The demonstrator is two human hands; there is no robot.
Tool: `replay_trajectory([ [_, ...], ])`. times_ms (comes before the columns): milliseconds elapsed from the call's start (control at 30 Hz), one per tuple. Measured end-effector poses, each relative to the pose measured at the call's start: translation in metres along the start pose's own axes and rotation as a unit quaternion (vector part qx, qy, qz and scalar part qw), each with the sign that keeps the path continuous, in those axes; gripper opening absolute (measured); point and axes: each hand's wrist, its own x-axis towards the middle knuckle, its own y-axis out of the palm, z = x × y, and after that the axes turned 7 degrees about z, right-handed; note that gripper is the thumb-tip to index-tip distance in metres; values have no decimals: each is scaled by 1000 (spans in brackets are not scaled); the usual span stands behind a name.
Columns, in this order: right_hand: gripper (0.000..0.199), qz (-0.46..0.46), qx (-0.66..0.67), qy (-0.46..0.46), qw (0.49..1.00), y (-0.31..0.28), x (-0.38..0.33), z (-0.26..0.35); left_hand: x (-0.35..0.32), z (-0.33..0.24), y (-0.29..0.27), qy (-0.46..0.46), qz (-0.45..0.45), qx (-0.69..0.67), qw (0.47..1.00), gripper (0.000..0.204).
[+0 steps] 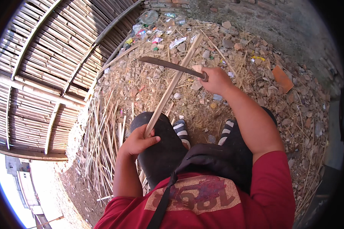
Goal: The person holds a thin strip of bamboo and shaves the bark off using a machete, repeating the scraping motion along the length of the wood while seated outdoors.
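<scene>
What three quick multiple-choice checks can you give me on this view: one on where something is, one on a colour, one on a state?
1. Where does the pile of thin split bamboo strips lie?
A. On the ground by the person's left side
B. Stacked on the woven bamboo panel
C. Beyond the feet

2. What colour is the person's short-sleeved shirt?
A. Blue
B. Red
C. White

3. How is the long pale bamboo stick held?
A. Lying loose on the ground
B. Gripped by both hands
C. Gripped low by the left hand, with the dark curved blade across it

Answers: 1 A, the strips fan out on the dirt beside the left arm. 2 B, sleeve and chest show red. 3 C, the left hand wraps the stick while the right hand holds the blade's handle.
</scene>
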Motion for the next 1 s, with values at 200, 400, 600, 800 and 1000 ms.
replay_trajectory([
  [200,26,77,-113,-149,979,12,-12,33,-2,-4,2,-8,-4,-42,999,29],
  [400,21,50,-62,-66,995,-3,1,9,-9,-5,-1,-5,4,-65,998,29],
  [600,18,24,-13,19,999,-13,-4,-5,-3,-8,2,-18,3,-55,998,29],
  [800,17,83,-167,-201,962,-4,-14,36,-4,0,-2,-19,14,18,1000,29],
  [1000,20,48,-11,45,998,-27,-2,-5,-1,2,-2,7,20,-10,1000,30],
])
